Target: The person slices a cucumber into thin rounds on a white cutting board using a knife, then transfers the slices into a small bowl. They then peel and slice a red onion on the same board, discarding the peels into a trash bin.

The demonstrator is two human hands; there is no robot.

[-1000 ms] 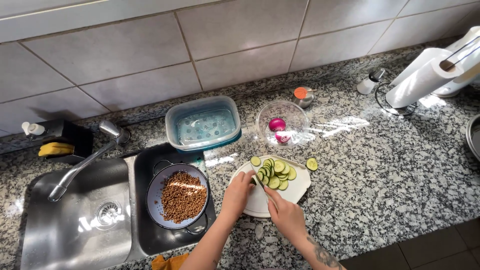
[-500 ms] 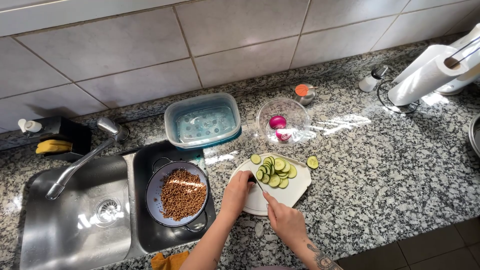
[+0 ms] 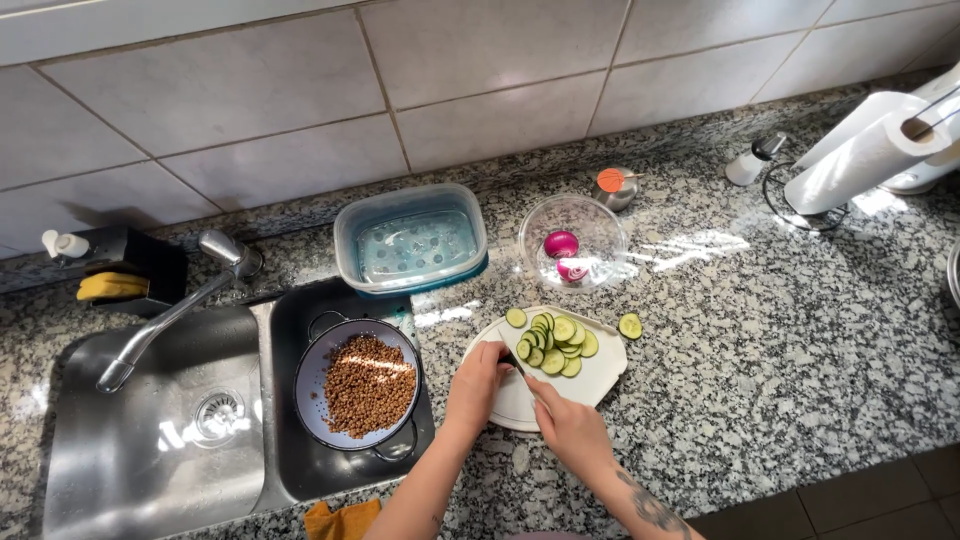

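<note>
Left hand (image 3: 478,385) fingers curled on cucumber; right hand (image 3: 566,425) fingers gripping knife (image 3: 518,366); slices (image 3: 555,343) just beyond.

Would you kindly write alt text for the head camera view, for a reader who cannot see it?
Two hands, left hand and right hand, slice cucumber with a knife on a white cutting board atop a granite counter. A colander of lentils sits in the sink beside them.
</note>
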